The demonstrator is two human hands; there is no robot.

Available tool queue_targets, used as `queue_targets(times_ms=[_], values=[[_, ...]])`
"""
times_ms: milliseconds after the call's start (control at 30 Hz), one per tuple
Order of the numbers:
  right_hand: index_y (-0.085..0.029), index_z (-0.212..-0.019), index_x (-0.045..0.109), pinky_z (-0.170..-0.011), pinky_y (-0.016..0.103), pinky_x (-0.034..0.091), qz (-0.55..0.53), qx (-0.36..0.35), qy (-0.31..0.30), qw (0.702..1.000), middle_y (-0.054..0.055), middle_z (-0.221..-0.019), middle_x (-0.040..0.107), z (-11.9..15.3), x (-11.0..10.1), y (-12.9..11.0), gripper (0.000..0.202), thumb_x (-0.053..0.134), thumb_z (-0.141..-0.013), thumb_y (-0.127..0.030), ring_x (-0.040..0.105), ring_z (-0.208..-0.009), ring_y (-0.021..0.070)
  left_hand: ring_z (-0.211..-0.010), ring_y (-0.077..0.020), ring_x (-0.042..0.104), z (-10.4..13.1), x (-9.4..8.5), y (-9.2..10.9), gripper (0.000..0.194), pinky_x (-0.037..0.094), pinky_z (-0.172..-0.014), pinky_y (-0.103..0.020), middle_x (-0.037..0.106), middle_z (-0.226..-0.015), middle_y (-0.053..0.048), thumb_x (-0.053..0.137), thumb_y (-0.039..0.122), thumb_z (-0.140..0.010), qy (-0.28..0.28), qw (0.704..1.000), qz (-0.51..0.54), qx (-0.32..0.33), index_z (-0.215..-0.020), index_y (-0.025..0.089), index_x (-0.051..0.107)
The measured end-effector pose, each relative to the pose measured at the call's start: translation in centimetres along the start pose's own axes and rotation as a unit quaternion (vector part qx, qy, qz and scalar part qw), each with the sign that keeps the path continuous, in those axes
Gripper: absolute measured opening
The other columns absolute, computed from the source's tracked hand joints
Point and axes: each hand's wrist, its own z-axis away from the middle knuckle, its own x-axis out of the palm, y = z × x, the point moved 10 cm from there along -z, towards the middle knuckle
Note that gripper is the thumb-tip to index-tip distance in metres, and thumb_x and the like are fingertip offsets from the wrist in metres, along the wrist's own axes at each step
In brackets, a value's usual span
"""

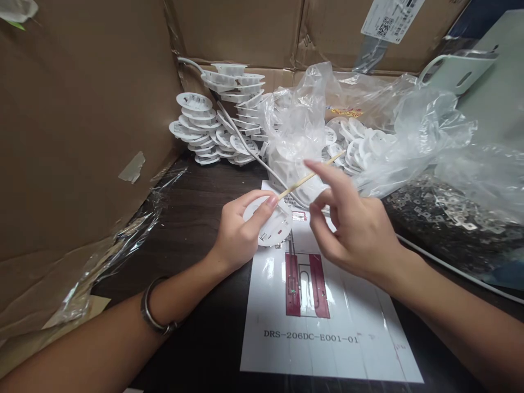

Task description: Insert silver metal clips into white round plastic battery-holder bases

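My left hand [241, 232] is closed around a round white plastic disc [275, 232] with small slots and printed marks. A thin wooden stick [298, 184] also sits under its thumb, slanting up to the right. My right hand [352, 224] is just to the right, slightly blurred. One of its fingers stretches out across the stick, while another bends to meet the thumb in a pinch. Whatever is in that pinch, if anything, is too small to make out. Below both hands lies a printed sheet [270, 349] with a red-and-white diagram.
Several stacked white discs [196, 128] stand at the back left. A clear plastic bag [303, 120] holds more discs. At the right is a bag of small metal pieces [450, 213]. A grey cable [245, 142] crosses behind my hands. Cardboard walls [82, 109] enclose the dark table [192, 202].
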Motion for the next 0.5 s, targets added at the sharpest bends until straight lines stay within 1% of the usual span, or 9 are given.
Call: queue_targets(times_ms=[67, 133, 233, 300, 333, 433, 467, 500], values=[[-0.015, -0.121, 0.053, -0.051, 0.028, 0.037, 0.087, -0.028, 0.002, 0.996, 0.004, -0.088, 0.070, -0.2, 0.5, 0.0, 0.039, 0.050, -0.082, -0.011, 0.051, -0.050, 0.0115, -0.073, -0.0146, 0.064, 0.2, 0.3, 0.3, 0.018, 0.049, -0.066, -0.025, 0.069, -0.077, 0.000, 0.060, 0.035, -0.085, -0.015, 1.000, 0.000, 0.013, -0.084, 0.020, 0.070], [-0.016, -0.107, 0.060, -0.055, 0.028, 0.039, 0.094, -0.018, 0.014, 0.995, 0.005, -0.097, 0.070, -0.3, 0.8, 0.7, 0.026, 0.053, -0.082, -0.014, 0.057, -0.058, 0.0127, -0.073, -0.0137, 0.064, 0.3, 0.6, 0.8, 0.019, 0.049, -0.068, -0.024, 0.069, -0.077, 0.000, 0.059, 0.036, -0.086, -0.033, 0.999, 0.001, 0.030, -0.084, 0.020, 0.069], [-0.019, -0.095, 0.062, -0.054, 0.027, 0.037, 0.092, -0.022, 0.057, 0.994, 0.003, -0.085, 0.069, -0.4, -0.1, 1.1, 0.012, 0.057, -0.084, -0.017, 0.058, -0.060, 0.0129, -0.074, -0.0129, 0.063, 0.4, 0.8, 1.1, 0.020, 0.049, -0.069, -0.024, 0.069, -0.080, 0.000, 0.057, 0.036, -0.088, -0.039, 0.998, 0.000, 0.045, -0.085, 0.019, 0.068], [-0.020, -0.090, 0.061, -0.054, 0.027, 0.037, 0.086, -0.037, 0.084, 0.992, 0.002, -0.078, 0.066, -0.6, -1.2, 0.9, 0.006, 0.057, -0.087, -0.017, 0.057, -0.060, 0.0125, -0.076, -0.0133, 0.063, 0.4, 0.7, 1.0, 0.019, 0.049, -0.070, -0.024, 0.069, -0.081, 0.000, 0.057, 0.035, -0.087, -0.029, 0.999, -0.001, 0.040, -0.085, 0.019, 0.067], [-0.020, -0.087, 0.060, -0.054, 0.027, 0.037, 0.089, -0.044, 0.101, 0.990, 0.002, -0.075, 0.064, -0.7, -1.9, 0.7, 0.006, 0.055, -0.089, -0.018, 0.055, -0.059, 0.0121, -0.077, -0.0138, 0.063, 0.3, 0.7, 0.8, 0.018, 0.049, -0.070, -0.024, 0.069, -0.082, -0.001, 0.058, 0.034, -0.087, -0.026, 0.999, -0.002, 0.035, -0.085, 0.019, 0.067], [-0.018, -0.073, 0.056, -0.057, 0.027, 0.038, 0.128, -0.064, 0.181, 0.973, 0.004, -0.071, 0.058, -1.2, -4.9, -0.1, 0.021, 0.050, -0.093, -0.020, 0.052, -0.062, 0.0122, -0.077, -0.0159, 0.065, 0.4, 1.0, 0.6, 0.016, 0.050, -0.070, -0.026, 0.070, -0.082, -0.001, 0.060, 0.032, -0.085, -0.031, 0.999, -0.014, 0.027, -0.084, 0.019, 0.068], [-0.016, -0.071, 0.055, -0.060, 0.027, 0.040, 0.150, -0.068, 0.204, 0.965, 0.006, -0.074, 0.058, -1.3, -6.0, -0.4, 0.025, 0.049, -0.094, -0.022, 0.053, -0.068, 0.0133, -0.077, -0.0164, 0.065, 0.4, 1.1, 0.6, 0.015, 0.050, -0.069, -0.026, 0.070, -0.082, -0.002, 0.060, 0.031, -0.085, -0.035, 0.999, -0.019, 0.027, -0.084, 0.018, 0.068], [-0.014, -0.071, 0.056, -0.064, 0.028, 0.042, 0.171, -0.066, 0.211, 0.960, 0.009, -0.079, 0.059, -1.6, -6.8, -0.4, 0.026, 0.048, -0.095, -0.023, 0.055, -0.075, 0.0144, -0.077, -0.0166, 0.065, 0.5, 1.3, 0.6, 0.016, 0.050, -0.069, -0.026, 0.071, -0.083, -0.002, 0.060, 0.031, -0.085, -0.040, 0.998, -0.026, 0.029, -0.084, 0.018, 0.068]])
